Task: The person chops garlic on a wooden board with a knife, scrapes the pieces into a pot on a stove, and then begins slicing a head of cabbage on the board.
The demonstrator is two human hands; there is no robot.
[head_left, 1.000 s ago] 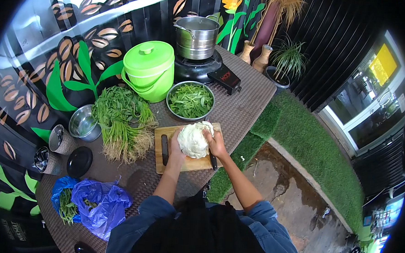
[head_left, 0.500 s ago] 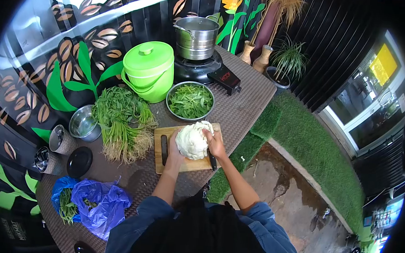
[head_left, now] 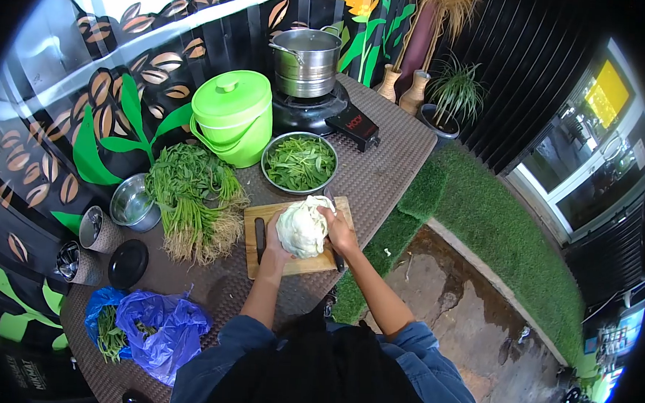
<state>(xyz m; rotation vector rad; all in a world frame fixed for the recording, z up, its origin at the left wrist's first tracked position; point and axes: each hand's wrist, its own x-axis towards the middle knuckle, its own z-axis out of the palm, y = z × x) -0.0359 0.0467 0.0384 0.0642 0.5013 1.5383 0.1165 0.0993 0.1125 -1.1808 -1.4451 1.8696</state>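
Observation:
A pale, whitish cabbage (head_left: pixel 303 228) is held between my two hands above a wooden cutting board (head_left: pixel 308 265). My left hand (head_left: pixel 273 247) is wrapped round its left and lower side. With its fingers at the loose outer leaves, my right hand (head_left: pixel 341 233) grips the upper right side. A knife (head_left: pixel 339 262) with a dark handle lies along the board's right edge, partly hidden by my right hand. Just beyond the board sits a metal bowl (head_left: pixel 267 175) of cut green leaves (head_left: pixel 300 162).
Left of the board lies a bunch of rooted greens (head_left: pixel 191 195), beside an empty-looking metal bowl (head_left: pixel 136 203). A green lidded bucket (head_left: pixel 232 120) and a pot (head_left: pixel 307 66) on a burner (head_left: pixel 298 116) stand behind. Plastic bags (head_left: pixel 159 331) are near left; the table edge (head_left: pixel 403 195) runs right.
The cabbage has turned slightly in my hands, and a loose leaf stands up more at its top right. The whole view has shifted a little.

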